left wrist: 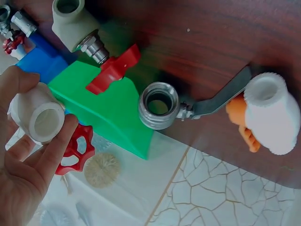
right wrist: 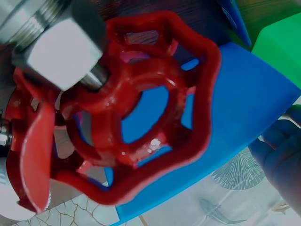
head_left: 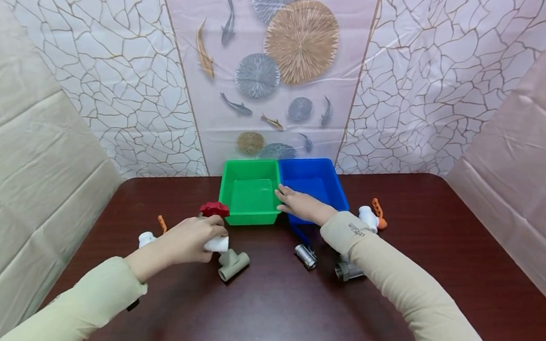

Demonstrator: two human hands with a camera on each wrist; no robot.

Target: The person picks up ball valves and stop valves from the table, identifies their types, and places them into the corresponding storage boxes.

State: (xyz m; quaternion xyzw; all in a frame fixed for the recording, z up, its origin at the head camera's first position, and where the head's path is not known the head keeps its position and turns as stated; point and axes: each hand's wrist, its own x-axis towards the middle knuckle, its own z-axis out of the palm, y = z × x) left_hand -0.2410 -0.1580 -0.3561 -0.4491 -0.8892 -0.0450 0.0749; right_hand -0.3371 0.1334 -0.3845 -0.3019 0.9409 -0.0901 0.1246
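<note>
My left hand grips a white plastic valve with a red handwheel, held above the table in front of the green bin. Beneath that hand are a beige tee-shaped valve with a red handle and a metal ball valve with a black lever. My right hand hovers over the blue bin near the divide with the green bin, fingers extended and holding nothing. Close before the right wrist camera is a metal valve with a red handwheel, hidden in the head view.
On the right lie a metal valve with a blue lever, a grey metal fitting partly under the right sleeve, and a white valve with an orange handle. Another white valve with an orange handle stands far left. A patterned wall backs the table.
</note>
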